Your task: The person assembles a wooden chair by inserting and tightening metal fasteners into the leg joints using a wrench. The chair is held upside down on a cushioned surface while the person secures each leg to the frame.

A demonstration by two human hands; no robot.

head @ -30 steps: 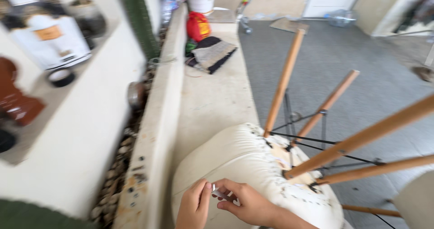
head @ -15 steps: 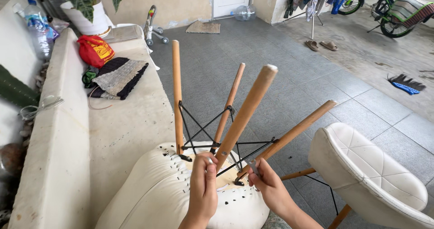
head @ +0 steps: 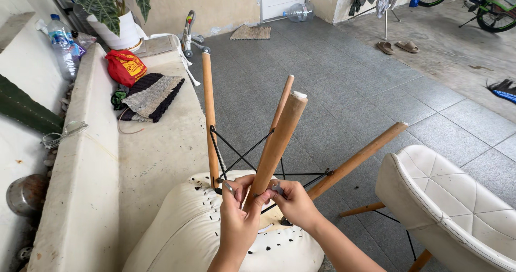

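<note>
- Left hand [head: 239,218]: fingers curled around the base of the nearest wooden chair leg [head: 277,145], with a small metal tool [head: 228,186] at the fingertips.
- Right hand [head: 293,202]: fingers pinched closed on a small metal fitting [head: 277,188], touching the same leg's base.
- Upturned cream upholstered chair [head: 183,234]: seat rests on the concrete ledge [head: 156,159], four wooden legs pointing up, braced by black wire struts [head: 244,156].
- Second cream chair [head: 457,197]: stands upright just right of the hands.
- Farther along the ledge: striped woven cloth [head: 153,95], red bag [head: 124,66], potted plant [head: 121,27].
</note>
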